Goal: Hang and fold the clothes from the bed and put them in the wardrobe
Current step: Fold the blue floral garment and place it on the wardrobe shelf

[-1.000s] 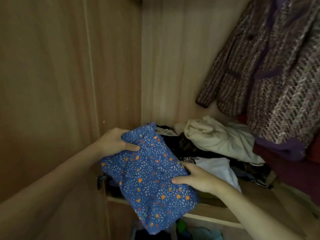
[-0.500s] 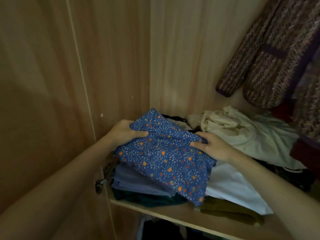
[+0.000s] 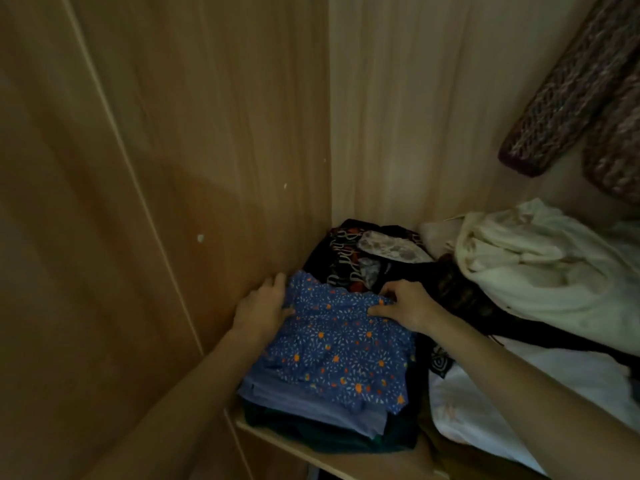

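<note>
Hands [image 3: 259,311] [image 3: 407,306] now press blue garment [image 3: 339,355], lowered onto pile [image 3: 311,420], grip flat.

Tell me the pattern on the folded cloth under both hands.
The folded cloth is blue with small white sprigs and orange dots; head view.

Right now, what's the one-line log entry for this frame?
stage: placing | item: blue floral garment atop folded stack on shelf | left hand, right hand: pressing far edge

Two hands [image 3: 263,308]; one blue floral garment [image 3: 341,355] (folded); one shelf [image 3: 346,462]
</note>
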Demonstrator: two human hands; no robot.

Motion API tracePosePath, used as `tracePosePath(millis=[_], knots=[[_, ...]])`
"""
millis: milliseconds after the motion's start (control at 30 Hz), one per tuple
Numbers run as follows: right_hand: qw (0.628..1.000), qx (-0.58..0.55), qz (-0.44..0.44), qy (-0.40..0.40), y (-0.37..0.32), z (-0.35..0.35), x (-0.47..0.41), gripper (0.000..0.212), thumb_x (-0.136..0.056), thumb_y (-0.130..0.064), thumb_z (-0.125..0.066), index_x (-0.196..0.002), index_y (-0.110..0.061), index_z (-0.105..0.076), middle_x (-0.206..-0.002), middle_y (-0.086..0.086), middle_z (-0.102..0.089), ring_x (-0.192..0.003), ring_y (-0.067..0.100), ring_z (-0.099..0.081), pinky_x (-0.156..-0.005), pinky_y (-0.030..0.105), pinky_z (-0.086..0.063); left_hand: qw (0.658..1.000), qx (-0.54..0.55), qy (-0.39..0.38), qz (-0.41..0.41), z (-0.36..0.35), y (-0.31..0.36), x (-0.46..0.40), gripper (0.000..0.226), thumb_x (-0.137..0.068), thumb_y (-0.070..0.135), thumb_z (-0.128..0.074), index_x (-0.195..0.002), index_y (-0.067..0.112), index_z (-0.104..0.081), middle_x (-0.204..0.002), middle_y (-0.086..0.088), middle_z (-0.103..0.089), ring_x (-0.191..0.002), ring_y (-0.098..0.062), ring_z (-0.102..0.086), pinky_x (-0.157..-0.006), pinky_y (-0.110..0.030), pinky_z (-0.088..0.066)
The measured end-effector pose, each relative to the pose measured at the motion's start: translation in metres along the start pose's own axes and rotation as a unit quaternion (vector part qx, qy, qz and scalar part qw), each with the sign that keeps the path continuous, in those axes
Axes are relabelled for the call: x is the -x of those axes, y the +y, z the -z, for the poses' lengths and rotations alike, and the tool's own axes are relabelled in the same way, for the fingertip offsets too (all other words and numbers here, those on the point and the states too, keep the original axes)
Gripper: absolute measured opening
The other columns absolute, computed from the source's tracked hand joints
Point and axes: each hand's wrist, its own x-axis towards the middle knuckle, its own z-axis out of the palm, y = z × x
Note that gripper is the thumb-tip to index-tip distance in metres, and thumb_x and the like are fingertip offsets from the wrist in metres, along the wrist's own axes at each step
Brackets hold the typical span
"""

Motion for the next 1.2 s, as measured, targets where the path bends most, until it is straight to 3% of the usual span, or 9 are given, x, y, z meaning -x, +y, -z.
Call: tracePosePath(millis=[100,167,267,367,433,533,800,1000,1200], knots=[[0.982,0.175,0.02,0.068,-0.011,-0.005,0.002,0.044,-0.086,-0.05,-0.065,-0.112,-0.016,-0.055,-0.109,0.005,-0.055,-0.104,0.025,-0.055,-0.077,0.036,-0.05,0.982,-0.156,0.062,-0.088,-0.02,0.005,0.002,0.065,-0.067,0.026,-0.085,-0.124,0.018,-0.054,-0.126,-0.008,-0.052,-0.082,-0.026,-0.062,-0.054,-0.034,-0.047],[0.941,0.283,0.043,0.178,-0.024,-0.011,0.013,0.043,-0.089,-0.038,-0.061,-0.125,-0.017,-0.051,-0.121,0.008,-0.051,-0.112,0.03,-0.048,-0.082,0.041,-0.044,0.96,-0.176,0.103,-0.191,-0.024,0.009,-0.004,0.068,-0.051,0.018,-0.088,-0.114,0.019,-0.064,-0.134,-0.008,-0.054,-0.103,-0.028,-0.059,-0.079,-0.04,-0.051],[0.93,0.232,0.066,0.277,-0.044,-0.04,0.033,0.035,-0.089,-0.035,-0.054,-0.118,-0.017,-0.059,-0.113,0.009,-0.059,-0.103,0.031,-0.055,-0.084,0.046,-0.045,0.952,-0.07,0.085,-0.286,-0.027,0.011,-0.011,0.043,-0.079,0.026,-0.068,-0.121,0.026,-0.06,-0.146,-0.002,-0.045,-0.13,-0.022,-0.044,-0.113,-0.038,-0.026],[0.958,0.204,0.022,0.2,-0.045,-0.075,0.043,0.066,-0.091,-0.059,-0.023,-0.131,-0.018,-0.056,-0.129,0.016,-0.058,-0.119,0.037,-0.052,-0.103,0.059,-0.032,0.976,0.013,-0.016,-0.217,-0.042,0.003,-0.01,0.046,-0.097,0.053,-0.027,-0.143,0.049,-0.028,-0.159,0.015,-0.009,-0.148,-0.011,-0.003,-0.117,-0.044,0.004],[0.973,0.208,-0.017,0.099,-0.03,-0.088,0.042,0.082,-0.087,-0.074,-0.009,-0.151,-0.027,-0.025,-0.159,0.014,-0.02,-0.146,0.036,-0.015,-0.112,0.064,-0.006,0.98,0.034,-0.089,-0.177,-0.052,-0.001,-0.01,0.055,-0.096,0.063,-0.02,-0.147,0.055,-0.002,-0.158,0.023,0.009,-0.145,-0.003,0.015,-0.117,-0.048,0.011],[0.979,0.184,-0.026,0.085,-0.004,-0.098,0.04,0.085,-0.078,-0.085,-0.007,-0.151,-0.042,0.006,-0.16,0.0,0.021,-0.146,0.028,0.021,-0.108,0.07,0.005,0.972,0.089,-0.127,-0.174,-0.065,-0.002,-0.006,0.06,-0.094,0.066,-0.022,-0.146,0.055,0.008,-0.155,0.027,0.017,-0.142,0.003,0.023,-0.119,-0.046,0.012],[0.974,0.197,-0.024,0.108,0.003,-0.118,0.027,0.083,-0.083,-0.083,-0.02,-0.148,-0.033,-0.036,-0.158,0.011,-0.026,-0.145,0.036,-0.022,-0.105,0.076,-0.011,0.975,0.136,-0.076,-0.159,-0.092,-0.005,-0.004,0.057,-0.097,0.062,-0.025,-0.148,0.053,-0.003,-0.157,0.028,0.011,-0.144,0.002,0.017,-0.12,-0.046,0.005],[0.984,0.151,-0.025,0.091,0.008,-0.119,0.026,0.083,-0.081,-0.085,-0.016,-0.15,-0.044,0.005,-0.161,-0.001,0.02,-0.147,0.024,0.021,-0.113,0.064,-0.006,0.973,0.153,-0.059,-0.163,-0.097,-0.007,-0.002,0.06,-0.096,0.064,-0.03,-0.149,0.051,-0.005,-0.159,0.024,0.008,-0.146,-0.001,0.014,-0.12,-0.047,0.001],[0.991,0.111,0.019,0.079,0.018,-0.109,0.036,0.081,-0.08,-0.086,-0.016,-0.147,-0.05,0.009,-0.16,-0.007,0.022,-0.146,0.016,0.022,-0.117,0.06,-0.008,0.97,0.174,-0.053,-0.159,-0.097,-0.008,0.0,0.061,-0.091,0.072,-0.024,-0.148,0.054,-0.008,-0.158,0.027,0.005,-0.145,0.002,0.011,-0.121,-0.045,-0.001]])
